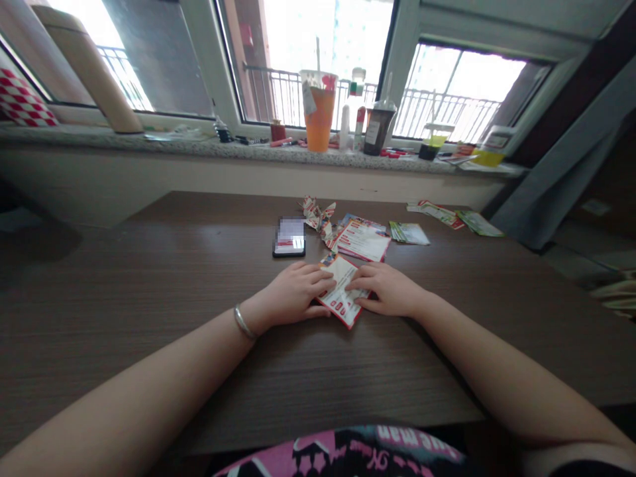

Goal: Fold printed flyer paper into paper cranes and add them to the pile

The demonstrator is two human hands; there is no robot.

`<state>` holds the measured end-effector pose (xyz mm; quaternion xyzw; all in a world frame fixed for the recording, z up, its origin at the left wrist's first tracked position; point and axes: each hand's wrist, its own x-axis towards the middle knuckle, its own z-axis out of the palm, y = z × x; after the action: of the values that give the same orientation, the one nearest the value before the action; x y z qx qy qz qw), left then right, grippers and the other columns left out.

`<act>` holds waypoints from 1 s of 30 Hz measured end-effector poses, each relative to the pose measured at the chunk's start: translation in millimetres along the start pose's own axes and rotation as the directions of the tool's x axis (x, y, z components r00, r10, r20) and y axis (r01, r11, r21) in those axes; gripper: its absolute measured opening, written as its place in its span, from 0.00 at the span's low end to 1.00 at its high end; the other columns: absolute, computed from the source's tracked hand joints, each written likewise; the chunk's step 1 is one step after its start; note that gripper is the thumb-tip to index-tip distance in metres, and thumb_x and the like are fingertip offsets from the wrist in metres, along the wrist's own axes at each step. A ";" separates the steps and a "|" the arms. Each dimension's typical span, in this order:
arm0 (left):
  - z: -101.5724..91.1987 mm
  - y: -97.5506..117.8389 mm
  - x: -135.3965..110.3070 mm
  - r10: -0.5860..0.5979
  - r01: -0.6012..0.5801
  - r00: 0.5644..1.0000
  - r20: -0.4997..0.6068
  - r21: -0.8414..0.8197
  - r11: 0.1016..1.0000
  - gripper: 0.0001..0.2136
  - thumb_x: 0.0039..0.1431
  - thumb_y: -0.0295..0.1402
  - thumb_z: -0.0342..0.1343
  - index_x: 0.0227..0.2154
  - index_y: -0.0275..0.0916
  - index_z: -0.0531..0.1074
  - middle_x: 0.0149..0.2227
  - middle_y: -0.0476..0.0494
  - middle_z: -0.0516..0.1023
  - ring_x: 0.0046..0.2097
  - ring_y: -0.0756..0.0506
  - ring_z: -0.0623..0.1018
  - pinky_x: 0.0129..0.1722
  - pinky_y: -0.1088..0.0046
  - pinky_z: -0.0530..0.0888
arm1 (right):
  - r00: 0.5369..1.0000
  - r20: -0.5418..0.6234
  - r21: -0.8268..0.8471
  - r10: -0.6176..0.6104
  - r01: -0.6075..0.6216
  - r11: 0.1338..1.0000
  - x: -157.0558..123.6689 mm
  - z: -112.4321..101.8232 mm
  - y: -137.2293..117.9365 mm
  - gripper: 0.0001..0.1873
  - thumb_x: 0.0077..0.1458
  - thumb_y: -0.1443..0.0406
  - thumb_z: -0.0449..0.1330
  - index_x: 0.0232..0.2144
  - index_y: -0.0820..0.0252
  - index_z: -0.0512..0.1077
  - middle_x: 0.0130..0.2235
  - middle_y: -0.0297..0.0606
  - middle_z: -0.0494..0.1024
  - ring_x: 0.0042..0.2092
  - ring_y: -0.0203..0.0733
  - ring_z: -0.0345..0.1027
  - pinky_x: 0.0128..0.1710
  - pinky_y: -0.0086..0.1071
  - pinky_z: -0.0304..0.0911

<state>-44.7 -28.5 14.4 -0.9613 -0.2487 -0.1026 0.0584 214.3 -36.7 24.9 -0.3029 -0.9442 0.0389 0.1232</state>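
Note:
A white printed leaflet [341, 306] with red edges lies turned cornerwise on the brown table, partly covered by my fingers. My left hand [297, 289], a silver bangle [243, 322] on its wrist, rests flat with fingers reaching over the leaflet's left edge. From the other side, my right hand [390, 289] has its fingers apart on the leaflet's right part. Just beyond is a stack of similar leaflets [365, 240]. Folded paper pieces [320, 220] with red and white stripes lie beside the stack, and a phone [289, 237] with a lit screen is near my left hand.
Green and white cards [410, 233] and more cards [479, 223] lie at the back right of the table [124, 291]. Along the windowsill [183, 142] stand an orange drink cup [318, 119], a dark drink cup [378, 129], a tall cardboard tube [94, 73] and small bottles.

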 end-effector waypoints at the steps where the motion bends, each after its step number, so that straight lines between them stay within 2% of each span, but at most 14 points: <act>1: -0.3 0.1 0.2 -0.001 0.001 1.000 0.003 0.009 1.000 0.25 0.63 0.51 0.47 0.55 0.40 0.66 0.57 0.40 0.71 0.54 0.37 0.71 0.52 0.58 0.65 | 1.000 0.008 0.004 0.000 0.000 1.000 -0.1 -0.5 -0.4 0.16 0.57 0.60 0.59 0.47 0.55 0.75 0.44 0.42 0.77 0.47 0.46 0.69 0.49 0.43 0.63; 7: -1.9 0.0 2.3 0.006 -0.006 1.000 0.014 0.014 1.000 0.23 0.64 0.50 0.46 0.53 0.41 0.68 0.54 0.41 0.72 0.51 0.39 0.72 0.49 0.60 0.67 | 1.000 0.030 0.056 -0.004 0.002 0.998 -1.5 -1.9 1.7 0.20 0.55 0.55 0.61 0.48 0.56 0.75 0.45 0.43 0.76 0.47 0.46 0.69 0.50 0.41 0.64; 13: -2.8 -0.4 2.2 0.016 -0.016 1.000 -0.010 0.009 1.000 0.19 0.66 0.45 0.46 0.52 0.42 0.70 0.53 0.42 0.73 0.48 0.41 0.72 0.48 0.62 0.68 | 0.998 0.025 0.092 -0.051 0.049 0.995 -2.8 -0.2 4.1 0.26 0.50 0.50 0.64 0.47 0.57 0.75 0.52 0.43 0.74 0.51 0.48 0.68 0.53 0.43 0.62; 23: -0.7 -3.4 1.9 -0.001 0.000 1.000 -0.013 -0.069 0.998 0.17 0.68 0.38 0.41 0.52 0.42 0.71 0.53 0.43 0.73 0.48 0.43 0.71 0.50 0.63 0.67 | 0.999 -0.005 0.174 -0.050 0.050 0.983 -1.9 -1.5 0.3 0.09 0.52 0.63 0.62 0.37 0.57 0.76 0.50 0.40 0.77 0.53 0.46 0.67 0.55 0.42 0.61; 30: -3.1 -3.8 1.7 -0.005 0.004 1.000 -0.005 -0.186 0.983 0.17 0.69 0.36 0.40 0.50 0.42 0.73 0.52 0.44 0.74 0.49 0.43 0.71 0.52 0.63 0.66 | 0.999 0.010 0.230 -0.036 0.033 0.973 -0.1 -6.2 -4.1 0.06 0.53 0.66 0.59 0.35 0.57 0.75 0.44 0.38 0.79 0.48 0.44 0.70 0.51 0.40 0.63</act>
<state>-45.7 -24.9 18.1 -0.9617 -0.2400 -0.1283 -0.0310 213.7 -40.0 31.5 -0.2701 -0.9393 0.1478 0.1515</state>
